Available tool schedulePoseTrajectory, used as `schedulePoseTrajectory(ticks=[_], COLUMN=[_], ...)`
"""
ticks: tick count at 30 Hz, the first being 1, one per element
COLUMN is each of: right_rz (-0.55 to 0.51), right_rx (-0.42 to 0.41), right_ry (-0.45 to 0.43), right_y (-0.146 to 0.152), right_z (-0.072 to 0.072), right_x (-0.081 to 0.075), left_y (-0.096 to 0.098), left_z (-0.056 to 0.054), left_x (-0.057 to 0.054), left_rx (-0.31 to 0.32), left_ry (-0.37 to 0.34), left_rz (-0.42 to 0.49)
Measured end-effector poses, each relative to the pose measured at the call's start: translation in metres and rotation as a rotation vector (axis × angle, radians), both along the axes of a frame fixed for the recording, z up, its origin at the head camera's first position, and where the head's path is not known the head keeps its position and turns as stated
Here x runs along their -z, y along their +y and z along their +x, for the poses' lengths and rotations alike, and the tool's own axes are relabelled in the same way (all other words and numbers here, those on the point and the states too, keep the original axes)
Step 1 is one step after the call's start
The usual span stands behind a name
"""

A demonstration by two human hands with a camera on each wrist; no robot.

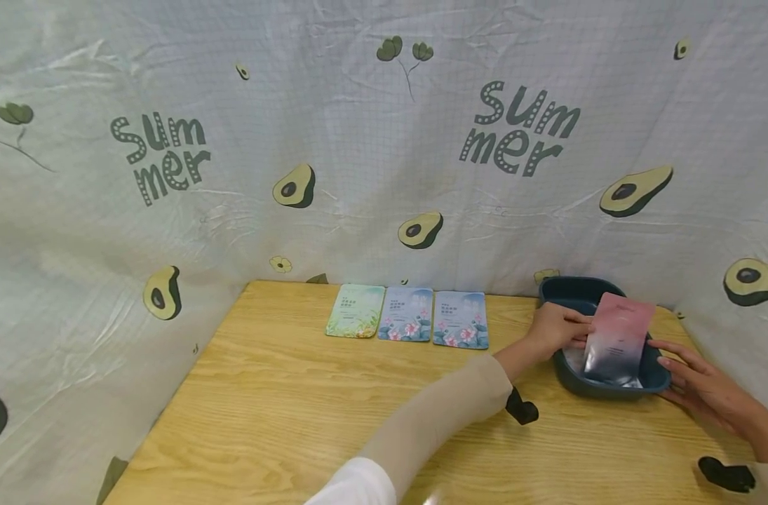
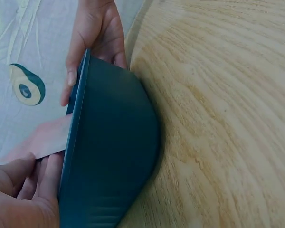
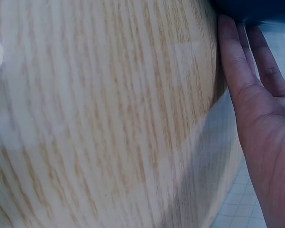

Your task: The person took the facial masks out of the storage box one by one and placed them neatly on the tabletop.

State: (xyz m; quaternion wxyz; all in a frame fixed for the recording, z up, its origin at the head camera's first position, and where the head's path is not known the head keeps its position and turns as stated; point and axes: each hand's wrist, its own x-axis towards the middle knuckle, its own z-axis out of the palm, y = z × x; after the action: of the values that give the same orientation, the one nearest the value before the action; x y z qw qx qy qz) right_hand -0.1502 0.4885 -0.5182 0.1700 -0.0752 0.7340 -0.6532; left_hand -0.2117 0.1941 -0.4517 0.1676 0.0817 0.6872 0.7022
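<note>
A face mask packet [image 1: 620, 330], pink fading to dark grey, leans inside a dark blue plastic basin [image 1: 601, 390] on the right of the table. My left hand [image 1: 554, 330] reaches over the basin's left rim and pinches the packet's left edge between thumb and fingers. In the left wrist view that packet's pink edge [image 2: 50, 137] sticks out past the rim. From the right side, my right hand [image 1: 708, 389] holds the basin, thumb and a finger over the rim, other fingers against the outer wall. Those fingers [image 3: 235, 57] look fairly straight in the right wrist view.
Along the table's back edge lie a green packet [image 1: 355, 312] and two blue floral packets, one in the middle [image 1: 405, 315] and one to its right [image 1: 461, 320]. Behind the wooden table [image 1: 333, 414] hangs a curtain [image 1: 358, 140] printed with avocados. Black straps hang near both wrists.
</note>
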Motion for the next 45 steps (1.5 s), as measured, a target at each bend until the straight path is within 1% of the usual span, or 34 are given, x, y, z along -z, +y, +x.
schedulePoseTrajectory(ticks=[4, 6, 10, 14, 19, 22, 27, 31, 34, 40, 45], right_rz=[-0.013, -0.029, -0.024, -0.012, 0.04, 0.064, 0.059, 0.028, 0.016, 0.021, -0.003], right_rx=[0.006, 0.012, 0.014, 0.008, 0.007, 0.012, 0.026, 0.032, 0.031, 0.033, 0.021], right_ry=[-0.016, -0.027, -0.025, -0.024, -0.017, -0.023, -0.036, -0.046, -0.045, -0.045, -0.036], right_y=[-0.001, -0.001, -0.002, -0.003, -0.003, -0.004, -0.005, -0.005, -0.005, -0.003, 0.0], right_z=[0.0, 0.001, 0.002, 0.001, -0.001, -0.002, -0.002, -0.002, -0.002, -0.002, -0.003], right_x=[-0.001, -0.002, -0.002, -0.002, -0.002, -0.002, -0.002, -0.003, -0.003, 0.0, 0.001], left_y=[0.0, 0.001, 0.002, 0.001, -0.002, -0.004, -0.005, -0.009, -0.013, -0.026, -0.04], left_z=[0.002, 0.003, 0.003, 0.003, 0.004, 0.004, 0.004, 0.003, 0.001, -0.004, -0.006], left_x=[0.0, 0.0, 0.002, 0.001, -0.004, -0.007, -0.012, -0.015, -0.017, -0.021, -0.023], left_rx=[-0.031, -0.032, -0.033, -0.038, -0.036, -0.039, -0.06, -0.069, -0.053, 0.024, 0.053], left_ry=[0.002, 0.002, -0.002, -0.021, -0.063, -0.071, -0.054, -0.06, -0.071, -0.075, -0.08], left_rz=[-0.012, -0.018, -0.011, 0.021, 0.071, 0.078, 0.064, 0.088, 0.121, 0.205, 0.22])
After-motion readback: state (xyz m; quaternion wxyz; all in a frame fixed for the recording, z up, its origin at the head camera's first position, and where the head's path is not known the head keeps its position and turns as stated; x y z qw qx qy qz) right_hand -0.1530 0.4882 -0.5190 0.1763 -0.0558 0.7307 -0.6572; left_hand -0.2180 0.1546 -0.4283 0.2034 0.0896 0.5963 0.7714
